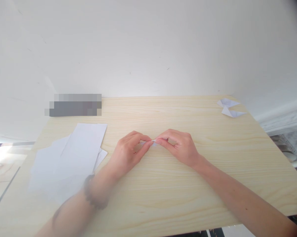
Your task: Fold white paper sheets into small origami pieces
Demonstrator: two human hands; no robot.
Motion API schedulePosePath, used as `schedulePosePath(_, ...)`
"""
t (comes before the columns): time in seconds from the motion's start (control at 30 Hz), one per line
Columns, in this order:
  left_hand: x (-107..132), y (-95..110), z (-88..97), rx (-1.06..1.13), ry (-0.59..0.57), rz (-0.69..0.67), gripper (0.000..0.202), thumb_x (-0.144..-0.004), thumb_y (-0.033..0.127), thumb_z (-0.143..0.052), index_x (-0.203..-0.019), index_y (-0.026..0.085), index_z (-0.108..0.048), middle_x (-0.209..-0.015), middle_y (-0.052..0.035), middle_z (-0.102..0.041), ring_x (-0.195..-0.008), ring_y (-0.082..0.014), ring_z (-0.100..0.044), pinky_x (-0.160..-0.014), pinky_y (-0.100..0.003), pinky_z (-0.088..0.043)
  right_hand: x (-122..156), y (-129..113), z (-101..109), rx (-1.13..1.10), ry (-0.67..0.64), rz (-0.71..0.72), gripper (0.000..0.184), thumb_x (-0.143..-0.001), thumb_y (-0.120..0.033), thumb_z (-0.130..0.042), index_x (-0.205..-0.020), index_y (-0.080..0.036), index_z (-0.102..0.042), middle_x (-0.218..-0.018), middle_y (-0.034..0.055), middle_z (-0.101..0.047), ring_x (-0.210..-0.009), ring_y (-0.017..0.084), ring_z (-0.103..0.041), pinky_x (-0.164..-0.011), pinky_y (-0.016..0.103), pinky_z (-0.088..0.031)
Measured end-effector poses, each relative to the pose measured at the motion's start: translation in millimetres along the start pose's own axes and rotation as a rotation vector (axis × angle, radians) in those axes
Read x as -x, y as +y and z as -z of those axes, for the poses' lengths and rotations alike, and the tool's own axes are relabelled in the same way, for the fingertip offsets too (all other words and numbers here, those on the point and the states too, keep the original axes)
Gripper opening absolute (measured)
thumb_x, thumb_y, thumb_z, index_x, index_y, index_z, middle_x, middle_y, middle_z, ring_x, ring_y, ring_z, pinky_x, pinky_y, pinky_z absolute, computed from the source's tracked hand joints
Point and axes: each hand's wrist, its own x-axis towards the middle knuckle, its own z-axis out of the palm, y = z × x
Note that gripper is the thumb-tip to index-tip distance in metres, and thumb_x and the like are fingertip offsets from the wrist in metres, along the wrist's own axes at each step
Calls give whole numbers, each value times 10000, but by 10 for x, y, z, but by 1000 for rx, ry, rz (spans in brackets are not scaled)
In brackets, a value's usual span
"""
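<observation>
Above the middle of the table, a small folded piece of white paper (153, 140) is pinched between my two hands. It shows nearly edge-on, and the fingers cover most of it. My left hand (131, 147) grips its left part between thumb and fingertips. My right hand (179, 144) pinches the right part in the same way, with the fingertips of both hands almost touching. A dark beaded bracelet (94, 192) circles my left wrist.
Loose white sheets (81, 148) lie overlapping on the left of the wooden table (163, 197). Two folded paper shapes (229, 108) with pointed ends rest at the far right corner. A blurred grey object (75, 107) sits at the back left, by the white wall (148, 49).
</observation>
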Motion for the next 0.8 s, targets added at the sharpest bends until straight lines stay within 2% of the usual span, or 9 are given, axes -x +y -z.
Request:
schedulePosePath(0.13,-2,13,10,0,13,137,155,-836,283,-544,-817,192,-669,-740,0,-678,-632,-108,-579,-569,-212,-439,-18,-13,-3,-22,27,-6,118,-799,-273,-608,-745,-191,-673,-704,7,-678,-630,108,-596,-602,234,-455)
schedulePosePath(0.27,-5,3,21,41,47,198,164,-817,309,-567,-793,209,-694,-787,16,-715,-665,-120,-616,-618,-215,-449,-51,7,40,-64,-7,-153,159,-777,-325,-624,-715,-196,-692,-699,3,-691,-618,112,-605,-557,218,-444)
schedulePosePath(0.4,-5,-57,19,170,-5,316,213,-793,380,-587,-829,205,-701,-801,2,-716,-672,-134,-612,-591,-222,-439,-73,42,111,-110,-107,-201,190,-813,-321,-573,-764,-194,-706,-694,-4,-684,-598,102,-588,-525,208,-425)
schedulePosePath(0.53,-14,-93,19,328,-48,446,290,-768,437,-602,-909,198,-686,-726,0,-703,-609,-119,-585,-542,-202,-432,-62,39,115,-124,-77,-217,197,-809,-325,-575,-747,-191,-706,-699,5,-693,-610,112,-600,-542,214,-437)
schedulePosePath(0.7,-37,-54,55,301,-19,444,277,-785,430,-582,-780,176,-692,-684,-9,-691,-531,-98,-543,-498,-193,-406,-45,30,71,-131,-45,-243,203,-794,-340,-593,-712,-190,-702,-637,5,-681,-551,104,-577,-498,211,-420)
schedulePosePath(0.8,-53,-44,62,363,-17,441,276,-777,425,-594,-760,161,-673,-652,-13,-678,-540,-101,-555,-502,-191,-412,-47,37,56,-192,-21,-290,224,-801,-343,-583,-686,-185,-691,-611,5,-673,-525,95,-564,-480,201,-422)
